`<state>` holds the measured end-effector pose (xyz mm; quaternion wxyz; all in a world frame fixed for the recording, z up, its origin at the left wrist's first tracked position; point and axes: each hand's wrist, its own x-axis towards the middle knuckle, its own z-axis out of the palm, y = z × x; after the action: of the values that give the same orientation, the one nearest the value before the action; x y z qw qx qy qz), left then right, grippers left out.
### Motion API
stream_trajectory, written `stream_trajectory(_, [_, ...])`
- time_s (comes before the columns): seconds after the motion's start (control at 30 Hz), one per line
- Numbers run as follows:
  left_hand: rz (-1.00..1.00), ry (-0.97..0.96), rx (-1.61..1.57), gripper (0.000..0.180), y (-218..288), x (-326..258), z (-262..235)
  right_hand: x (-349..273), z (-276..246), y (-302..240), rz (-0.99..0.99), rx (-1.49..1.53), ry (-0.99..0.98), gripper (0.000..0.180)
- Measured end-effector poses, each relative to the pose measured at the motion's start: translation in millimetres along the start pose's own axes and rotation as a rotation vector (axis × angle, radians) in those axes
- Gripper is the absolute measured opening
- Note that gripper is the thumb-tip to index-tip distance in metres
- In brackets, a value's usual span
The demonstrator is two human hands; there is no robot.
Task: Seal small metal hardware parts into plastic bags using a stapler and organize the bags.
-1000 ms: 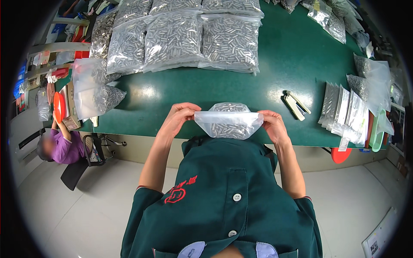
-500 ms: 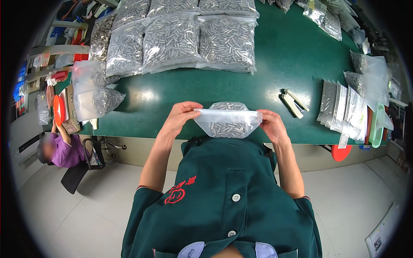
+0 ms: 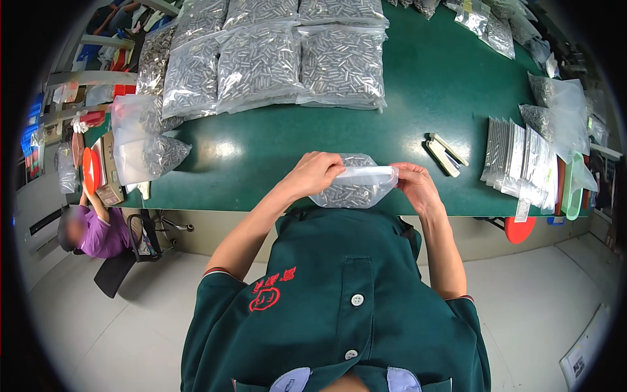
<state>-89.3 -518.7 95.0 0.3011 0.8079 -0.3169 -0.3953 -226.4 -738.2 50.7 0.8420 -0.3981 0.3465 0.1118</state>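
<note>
A clear plastic bag (image 3: 353, 195) filled with small metal cylinders lies at the front edge of the green table, its top folded into a flat band. My left hand (image 3: 315, 174) pinches that band near its middle-left, the fingers bent over it and covering part of the bag. At the band's right end, my right hand (image 3: 417, 184) grips the corner between thumb and fingers. A stapler (image 3: 445, 155) rests on the table to the right of the bag, apart from both hands.
Large filled bags (image 3: 258, 65) stand in rows at the back left. Flat packets (image 3: 519, 160) are stacked on the right beside a green scoop (image 3: 575, 186). Half-filled bags (image 3: 153, 147) lie at the left. A person in purple (image 3: 104, 232) sits beyond the table's left end.
My left hand has slid rightward along the folded band, from its left end toward the middle. My right hand keeps its hold on the right corner.
</note>
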Motion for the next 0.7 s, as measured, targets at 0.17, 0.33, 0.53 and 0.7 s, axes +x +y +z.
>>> stream_trajectory(0.17, [0.141, 0.098, 0.007, 0.018, -14, 1, 13, -6, 5, -13, 0.019, -0.031, -0.070, 0.014])
stream_trajectory(0.33, [0.149, 0.053, -0.011, 0.021, -9, 3, 9, -14, 9, -14, -0.144, -0.370, -0.038, 0.016])
stream_trajectory(0.53, [0.234, -0.167, -0.059, 0.024, -21, 14, -11, -6, 5, -15, -0.203, -0.720, 0.004, 0.014])
stream_trajectory(0.7, [-0.035, -0.468, -0.142, 0.019, -38, 28, -44, 4, 4, -11, -0.144, -0.722, 0.016, 0.016])
